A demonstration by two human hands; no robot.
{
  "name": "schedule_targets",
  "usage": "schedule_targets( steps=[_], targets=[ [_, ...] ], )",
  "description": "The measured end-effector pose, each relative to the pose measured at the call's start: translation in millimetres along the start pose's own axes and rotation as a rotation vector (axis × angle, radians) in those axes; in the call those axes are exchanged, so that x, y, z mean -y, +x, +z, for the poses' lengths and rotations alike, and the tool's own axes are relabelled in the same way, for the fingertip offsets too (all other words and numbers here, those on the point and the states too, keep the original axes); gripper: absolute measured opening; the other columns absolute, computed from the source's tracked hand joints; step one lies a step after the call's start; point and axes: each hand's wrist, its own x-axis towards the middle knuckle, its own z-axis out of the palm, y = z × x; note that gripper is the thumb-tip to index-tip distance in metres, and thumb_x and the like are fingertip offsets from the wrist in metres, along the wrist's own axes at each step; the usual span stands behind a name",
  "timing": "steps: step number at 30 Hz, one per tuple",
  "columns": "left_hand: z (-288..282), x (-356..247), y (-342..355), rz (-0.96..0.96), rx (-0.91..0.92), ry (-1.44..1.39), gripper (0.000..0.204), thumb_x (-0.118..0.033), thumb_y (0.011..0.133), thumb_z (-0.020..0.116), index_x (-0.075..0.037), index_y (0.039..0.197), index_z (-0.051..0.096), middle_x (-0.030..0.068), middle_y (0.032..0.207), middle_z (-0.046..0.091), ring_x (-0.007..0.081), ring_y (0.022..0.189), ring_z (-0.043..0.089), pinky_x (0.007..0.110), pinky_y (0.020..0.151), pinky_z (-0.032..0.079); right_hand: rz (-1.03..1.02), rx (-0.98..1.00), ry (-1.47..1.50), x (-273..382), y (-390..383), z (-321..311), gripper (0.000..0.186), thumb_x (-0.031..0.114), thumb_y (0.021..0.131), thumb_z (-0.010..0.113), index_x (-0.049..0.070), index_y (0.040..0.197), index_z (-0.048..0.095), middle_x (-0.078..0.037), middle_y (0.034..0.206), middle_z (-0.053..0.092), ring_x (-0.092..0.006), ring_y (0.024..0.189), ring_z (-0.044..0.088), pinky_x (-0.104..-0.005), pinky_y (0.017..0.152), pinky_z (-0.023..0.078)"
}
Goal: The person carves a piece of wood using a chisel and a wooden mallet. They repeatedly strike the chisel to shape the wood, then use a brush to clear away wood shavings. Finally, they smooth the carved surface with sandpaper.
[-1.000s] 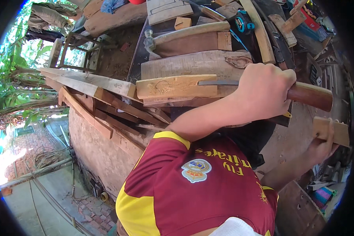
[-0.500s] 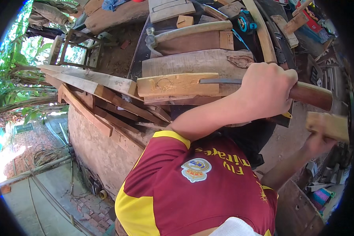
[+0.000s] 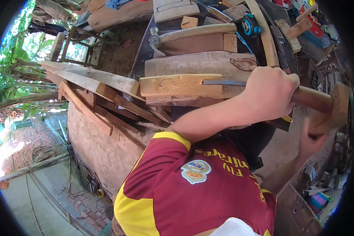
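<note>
My left hand (image 3: 272, 93) is closed around a chisel, its thumb side toward the wooden handle (image 3: 312, 99). The chisel's flat steel blade (image 3: 224, 82) lies low along a short light-brown wood piece (image 3: 173, 84), its tip on that piece's upper face near the right end. A curved pencil-like line marks this face. On the right, my right hand (image 3: 314, 139) is wrapped around a wooden mallet (image 3: 338, 104), smeared by motion. The mallet's head is up against the butt of the chisel handle. A wide plank (image 3: 192, 63) lies just beyond the worked piece.
Farther across the dark bench are a claw hammer (image 3: 192, 32), a blue-black tape measure (image 3: 250, 25) and a small wood block (image 3: 189, 22). A long wood strip (image 3: 265, 35) runs along the right. Stacked timbers (image 3: 118, 98) stick out at left over a low wall (image 3: 90, 137).
The mallet has swung up and inward from the lower right to the end of the chisel handle. My left hand and the chisel keep their place on the wood.
</note>
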Motion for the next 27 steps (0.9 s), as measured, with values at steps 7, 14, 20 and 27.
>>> schedule_targets(
  steps=[7, 14, 20, 27],
  targets=[
    [-3, -1, -3, -0.032, 0.024, 0.007, 0.017, -0.019, 0.064, 0.070, -0.008, 0.075, 0.064, 0.0128, 0.063, 0.063, 0.0338, 0.063, 0.066, 0.044, 0.057, 0.052, 0.395, 0.006, 0.145, 21, 19, -13, 0.065, 0.008, 0.076, 0.083, -0.005, 0.130, 0.050, -0.018, 0.123, 0.061, -0.0254, 0.109, 0.061, -0.0391, 0.093, 0.050],
    [4, 3, -3, -0.022, 0.040, -0.004, 0.017, -0.019, 0.064, 0.071, -0.008, 0.076, 0.066, 0.0136, 0.063, 0.064, 0.0343, 0.061, 0.066, 0.044, 0.056, 0.052, 0.239, 0.187, 0.273, 43, -18, 24, 0.050, 0.000, 0.080, 0.077, -0.003, 0.125, 0.054, -0.013, 0.119, 0.063, -0.0206, 0.103, 0.062, -0.0355, 0.084, 0.055],
    [-1, 2, -3, -0.031, 0.029, 0.004, 0.016, -0.019, 0.064, 0.070, -0.008, 0.075, 0.065, 0.0138, 0.062, 0.063, 0.0342, 0.061, 0.066, 0.045, 0.056, 0.053, 0.429, 0.100, 0.174, 18, 12, -6, 0.054, 0.003, 0.077, 0.081, -0.004, 0.123, 0.055, -0.017, 0.121, 0.062, -0.0237, 0.105, 0.062, -0.0374, 0.092, 0.051],
    [2, 4, -1, -0.035, 0.034, 0.012, 0.017, -0.019, 0.063, 0.071, -0.008, 0.075, 0.065, 0.0136, 0.062, 0.063, 0.0344, 0.062, 0.066, 0.044, 0.056, 0.053, 0.230, 0.052, 0.192, 25, -2, 32, 0.064, 0.003, 0.078, 0.080, -0.005, 0.132, 0.047, -0.016, 0.124, 0.059, -0.0223, 0.110, 0.059, -0.0387, 0.094, 0.049]
  ],
)
